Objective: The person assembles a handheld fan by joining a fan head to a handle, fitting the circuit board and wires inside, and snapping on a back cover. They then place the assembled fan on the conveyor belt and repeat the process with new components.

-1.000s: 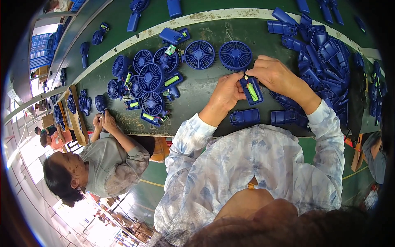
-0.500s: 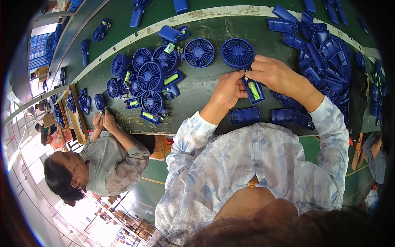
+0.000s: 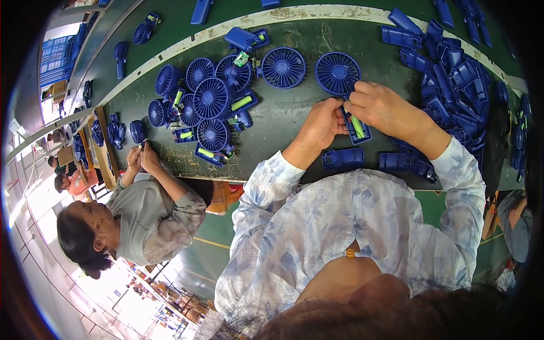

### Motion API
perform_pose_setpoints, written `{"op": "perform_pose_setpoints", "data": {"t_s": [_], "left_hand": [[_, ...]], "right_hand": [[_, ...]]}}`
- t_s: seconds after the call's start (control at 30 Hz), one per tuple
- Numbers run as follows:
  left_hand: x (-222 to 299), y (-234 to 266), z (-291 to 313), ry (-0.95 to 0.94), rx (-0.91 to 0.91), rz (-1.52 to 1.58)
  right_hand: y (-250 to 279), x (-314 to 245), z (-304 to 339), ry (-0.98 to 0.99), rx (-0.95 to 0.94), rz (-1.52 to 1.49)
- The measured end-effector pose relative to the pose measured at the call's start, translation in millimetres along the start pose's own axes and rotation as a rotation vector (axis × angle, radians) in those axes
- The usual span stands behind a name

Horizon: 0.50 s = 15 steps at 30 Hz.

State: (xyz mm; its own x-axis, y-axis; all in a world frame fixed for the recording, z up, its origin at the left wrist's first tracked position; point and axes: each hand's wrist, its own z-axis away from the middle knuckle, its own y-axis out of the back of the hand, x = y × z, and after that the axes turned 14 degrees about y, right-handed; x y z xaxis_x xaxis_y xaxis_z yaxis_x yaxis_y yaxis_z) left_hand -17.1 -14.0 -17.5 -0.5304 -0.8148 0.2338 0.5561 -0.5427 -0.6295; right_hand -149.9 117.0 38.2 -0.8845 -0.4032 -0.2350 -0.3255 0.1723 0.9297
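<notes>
A blue handheld fan lies on the dark green table before me, its round fan head (image 3: 338,73) away from me. Its open handle (image 3: 361,136) points toward me, with a yellow-green battery (image 3: 357,127) inside. My left hand (image 3: 322,126) grips the fan from the left where head and handle meet, fingers curled along the handle's side. My right hand (image 3: 382,109) comes in from the right, thumb and fingertips pinched together at the same spot. Whatever small piece lies between those right fingertips is hidden. Two blue handle shells, one a single shell (image 3: 343,158), rest nearer to me.
Several open fans with batteries cluster at left around a fan head (image 3: 211,98); another fan head (image 3: 283,68) lies right of them. A large heap of blue handle shells (image 3: 453,85) fills the right side. A pale rail (image 3: 272,17) runs behind. A co-worker (image 3: 153,221) sits at left, working.
The whole view has shifted slightly, so the table's things appear a little farther right. Both my hands stay at the fan's neck; the right fingers have shifted slightly and cover more of it.
</notes>
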Motion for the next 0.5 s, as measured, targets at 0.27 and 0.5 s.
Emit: {"op": "perform_pose_setpoints", "data": {"t_s": [0.27,0.5], "left_hand": [[-5.1,-3.1,0.3,-0.056,0.054,-0.061],[-7.7,0.2,-0.7,-0.073,0.064,-0.082]], "right_hand": [[-2.9,-8.5,4.0,0.023,-0.001,0.026],[-5.1,-11.4,7.5,0.079,-0.032,0.044]]}}
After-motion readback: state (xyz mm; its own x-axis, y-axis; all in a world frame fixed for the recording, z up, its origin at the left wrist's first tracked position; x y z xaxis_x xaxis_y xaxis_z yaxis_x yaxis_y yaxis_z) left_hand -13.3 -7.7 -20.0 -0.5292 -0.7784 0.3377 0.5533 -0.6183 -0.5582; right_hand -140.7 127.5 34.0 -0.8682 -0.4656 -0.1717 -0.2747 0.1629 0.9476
